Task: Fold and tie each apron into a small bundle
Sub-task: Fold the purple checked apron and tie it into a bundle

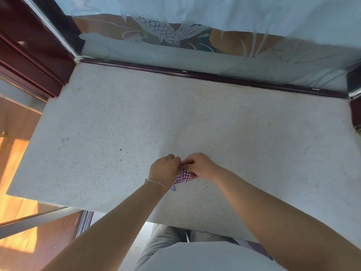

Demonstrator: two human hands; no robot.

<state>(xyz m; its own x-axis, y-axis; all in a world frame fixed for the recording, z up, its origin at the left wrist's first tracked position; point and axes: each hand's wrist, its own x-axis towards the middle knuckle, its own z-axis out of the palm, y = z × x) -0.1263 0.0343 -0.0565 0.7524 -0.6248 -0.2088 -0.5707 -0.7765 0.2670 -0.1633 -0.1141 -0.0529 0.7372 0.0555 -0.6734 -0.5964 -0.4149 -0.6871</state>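
A small bundle of red-and-white checked apron cloth [183,176] sits between my two hands, just above the pale speckled stone counter [117,124]. My left hand [165,169] grips its left side with curled fingers. My right hand [199,165] pinches the cloth from the right, fingers curled over the top. Most of the bundle is hidden by my hands. A short blue-checked strap end [173,188] pokes out below the bundle near my left wrist.
A dark red sill [195,74] and an etched glass pane with a fish design [166,30] bound the counter at the back. A dark red frame [29,55] stands at the left. The counter's near edge is by my waist.
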